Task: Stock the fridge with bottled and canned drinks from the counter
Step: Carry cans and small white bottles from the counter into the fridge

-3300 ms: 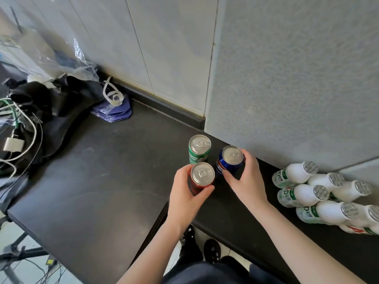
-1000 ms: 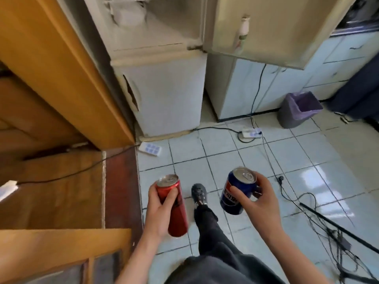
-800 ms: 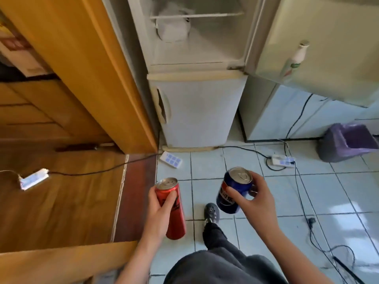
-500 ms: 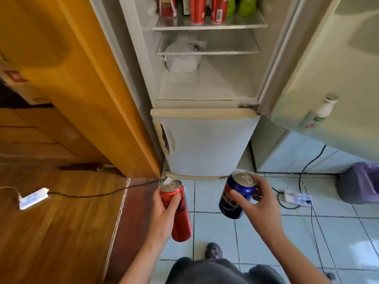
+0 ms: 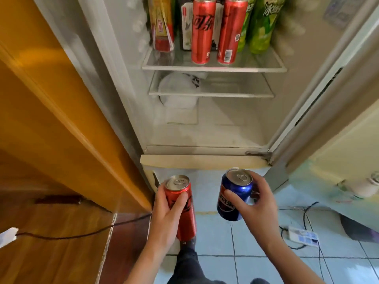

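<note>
The left hand (image 5: pixel 166 218) gripped a tall red can (image 5: pixel 181 206); the right hand (image 5: pixel 256 208) gripped a blue can (image 5: pixel 233 198). Both cans stood before the open fridge (image 5: pixel 205 128), whose upper shelf (image 5: pixel 213 67) held upright drinks.

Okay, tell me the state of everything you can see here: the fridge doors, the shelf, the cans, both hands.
Upper fridge door: open.
Lower fridge door: shut.
Top shelf: stocked with upright drinks.
Red can: sealed, gripped by the left hand.
Blue can: sealed, gripped by the right hand.
</note>
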Demonstrator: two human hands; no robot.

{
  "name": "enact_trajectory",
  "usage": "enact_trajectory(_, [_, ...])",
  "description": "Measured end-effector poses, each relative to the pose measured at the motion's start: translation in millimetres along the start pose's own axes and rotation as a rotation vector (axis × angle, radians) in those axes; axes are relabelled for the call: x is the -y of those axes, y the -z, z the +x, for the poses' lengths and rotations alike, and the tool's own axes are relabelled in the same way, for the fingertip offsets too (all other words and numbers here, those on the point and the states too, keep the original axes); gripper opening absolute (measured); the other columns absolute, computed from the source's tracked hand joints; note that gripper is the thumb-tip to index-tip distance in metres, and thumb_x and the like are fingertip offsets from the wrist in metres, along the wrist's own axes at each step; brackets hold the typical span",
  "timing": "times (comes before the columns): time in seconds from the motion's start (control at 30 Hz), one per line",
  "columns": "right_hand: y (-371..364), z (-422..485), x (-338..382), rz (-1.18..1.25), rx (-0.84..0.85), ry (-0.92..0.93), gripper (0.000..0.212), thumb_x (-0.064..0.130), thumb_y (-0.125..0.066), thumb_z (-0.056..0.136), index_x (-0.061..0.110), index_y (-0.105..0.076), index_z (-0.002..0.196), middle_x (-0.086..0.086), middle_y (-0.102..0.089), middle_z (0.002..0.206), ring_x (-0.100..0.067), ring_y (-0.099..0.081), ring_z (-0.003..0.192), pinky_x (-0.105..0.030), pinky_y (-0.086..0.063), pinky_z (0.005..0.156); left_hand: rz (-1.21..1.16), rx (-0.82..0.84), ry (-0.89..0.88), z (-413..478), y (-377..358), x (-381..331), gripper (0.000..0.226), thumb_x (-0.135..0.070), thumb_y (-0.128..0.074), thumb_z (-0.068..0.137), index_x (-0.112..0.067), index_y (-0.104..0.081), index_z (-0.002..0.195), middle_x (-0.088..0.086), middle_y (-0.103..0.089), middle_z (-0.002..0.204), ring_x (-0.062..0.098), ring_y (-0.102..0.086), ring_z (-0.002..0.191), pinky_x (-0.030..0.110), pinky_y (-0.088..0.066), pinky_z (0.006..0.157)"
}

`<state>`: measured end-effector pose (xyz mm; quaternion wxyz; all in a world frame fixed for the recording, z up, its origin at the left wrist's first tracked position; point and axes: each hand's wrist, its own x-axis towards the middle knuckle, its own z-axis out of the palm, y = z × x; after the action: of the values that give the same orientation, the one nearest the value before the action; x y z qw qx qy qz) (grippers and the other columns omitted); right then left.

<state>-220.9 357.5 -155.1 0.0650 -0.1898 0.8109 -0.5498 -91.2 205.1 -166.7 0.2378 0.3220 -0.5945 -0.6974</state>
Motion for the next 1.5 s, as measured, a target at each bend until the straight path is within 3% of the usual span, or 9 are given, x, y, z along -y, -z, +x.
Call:
enact_trajectory(0.17, [-24.4, 87.6, 46.9, 0.042, -0.069, 0.083, 0.055, 0.048, -0.079, 0.057, 0.053, -0.050, 0.105, 0.030, -0.058, 0.106, 0.004, -0.056, 0.098, -0.011, -0.041, 0.077, -0.041, 0.086, -0.174, 94.5, -8.7, -65.2, 0.044, -0.033, -0.065, 0.078, -0.031, -0.049, 0.119, -0.019, -0.067, 0.102, -0.002, -0.064, 0.092, 0.009, -0.048, 0.072])
enact_trajectory(0.37, [-36.8, 172.9, 98.8, 0.087, -0.222, 0.256, 0.060, 0.051, -0.069, 0.061, 0.040, -0.051, 0.117, 0.023, -0.057, 0.115, 0.000, -0.055, 0.105, -0.007, -0.040, 0.084, -0.083, 0.112, -0.405, 186.6, -21.2, -147.8, 0.050, -0.047, -0.064, 0.072, -0.031, -0.048, 0.117, -0.028, -0.064, 0.103, -0.009, -0.059, 0.098, 0.004, -0.045, 0.077])
enact_trajectory(0.6, [-24.9, 256.7, 131.4, 0.167, -0.453, 0.391, 0.061, 0.046, -0.065, 0.072, 0.031, -0.046, 0.128, 0.029, -0.050, 0.122, 0.001, -0.052, 0.114, -0.015, -0.043, 0.094, -0.088, 0.021, -0.672, 267.5, -44.1, -209.6, 0.033, -0.033, -0.056, 0.080, -0.028, -0.050, 0.113, -0.026, -0.062, 0.103, -0.008, -0.057, 0.098, 0.007, -0.043, 0.082])
enact_trajectory(0.73, [-10.3, 295.7, 139.3, 0.143, -0.496, 0.377, 0.060, 0.045, -0.067, 0.075, 0.031, -0.047, 0.130, 0.024, -0.051, 0.121, -0.001, -0.053, 0.112, -0.021, -0.046, 0.093, -0.072, -0.014, -0.708, 294.5, -55.5, -227.4, 0.041, -0.029, -0.059, 0.080, -0.017, -0.046, 0.118, -0.029, -0.062, 0.100, -0.012, -0.057, 0.094, 0.006, -0.042, 0.081])
enact_trajectory(0.87, [-2.2, 326.4, 134.2, 0.138, -0.448, 0.329, 0.059, 0.028, -0.077, 0.076, 0.024, -0.050, 0.129, 0.009, -0.056, 0.123, -0.008, -0.056, 0.110, -0.031, -0.049, 0.093, -0.024, -0.032, -0.715, 314.9, -61.2, -231.4, 0.052, -0.032, -0.061, 0.078, -0.014, -0.045, 0.124, -0.015, -0.060, 0.108, -0.008, -0.057, 0.097, 0.007, -0.041, 0.084])
enact_trajectory(1.03, [-2.0, 344.0, 125.5, 0.167, -0.342, 0.335, 0.059, 0.022, -0.077, 0.076, 0.021, -0.051, 0.129, 0.003, -0.058, 0.124, -0.011, -0.057, 0.111, -0.030, -0.049, 0.092, -0.011, -0.072, -0.696, 328.6, -71.5, -228.5, 0.041, -0.025, -0.058, 0.081, -0.030, -0.047, 0.119, -0.021, -0.060, 0.108, -0.010, -0.057, 0.100, 0.004, -0.041, 0.083])
enact_trajectory(1.2, [-6.0, 351.4, 120.4, 0.193, -0.308, 0.357, 0.054, 0.021, -0.078, 0.076, 0.049, -0.050, 0.113, 0.029, -0.059, 0.109, 0.004, -0.059, 0.099, -0.015, -0.049, 0.082, 0.001, -0.070, -0.679, 337.9, -80.2, -226.8, 0.040, -0.026, -0.060, 0.080, -0.034, -0.048, 0.118, -0.017, -0.061, 0.111, -0.007, -0.058, 0.102, 0.005, -0.042, 0.083])
enact_trajectory(1.33, [-5.0, 360.8, 117.5, 0.198, -0.236, 0.349, 0.058, 0.017, -0.078, 0.076, 0.062, -0.052, 0.102, 0.035, -0.060, 0.105, 0.006, -0.060, 0.097, -0.008, -0.047, 0.078, 0.045, -0.071, -0.668, 342.9, -85.2, -221.6, 0.040, -0.030, -0.060, 0.080, -0.043, -0.047, 0.115, -0.015, -0.057, 0.117, -0.010, -0.055, 0.103, 0.002, -0.041, 0.083])
enact_trajectory(1.5, [-1.7, 368.2, 108.2, 0.241, -0.154, 0.284, 0.056, 0.025, -0.078, 0.074, 0.056, -0.049, 0.110, 0.031, -0.060, 0.111, 0.010, -0.057, 0.104, -0.003, -0.044, 0.080, 0.059, -0.082, -0.665, 350.3, -85.6, -218.1, 0.041, -0.038, -0.061, 0.077, -0.050, -0.046, 0.114, -0.021, -0.055, 0.118, -0.011, -0.054, 0.107, 0.002, -0.040, 0.084])
